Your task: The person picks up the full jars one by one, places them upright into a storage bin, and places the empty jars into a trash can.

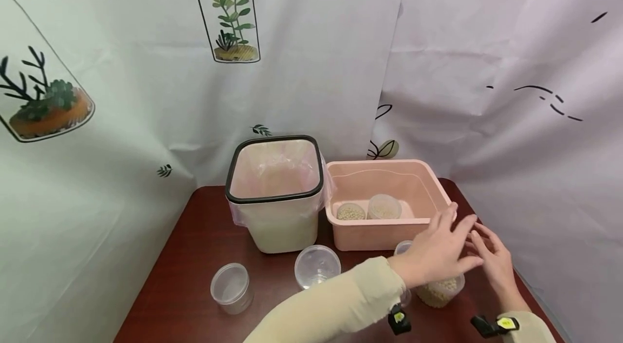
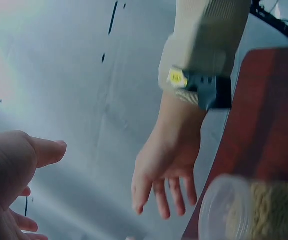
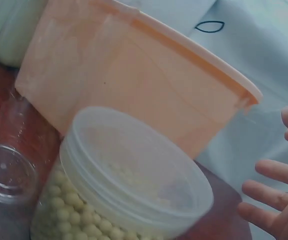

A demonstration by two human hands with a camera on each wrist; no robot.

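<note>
My left hand (image 1: 435, 254) reaches across to the right, above a clear plastic jar of pale yellow beans (image 1: 438, 295). Beside it my right hand (image 1: 496, 267) is raised, the fingers of the two hands overlapping in the head view. Seen from the left wrist, the left hand (image 2: 6, 175) and right hand (image 2: 171, 155) are apart, both with loose fingers and nothing held. The bean jar (image 3: 109, 200), with a translucent top, stands close in the right wrist view, the right hand's fingers (image 3: 271, 195) off to its side.
A pink bin (image 1: 379, 236) behind the hands holds a jar of beans (image 1: 351, 213) and another tub (image 1: 384, 208). Left of it stands a lined waste bin (image 1: 282, 229) with a black rim. Clear plastic containers (image 1: 232, 291) (image 1: 317, 266) stand on the dark red table (image 1: 180, 267).
</note>
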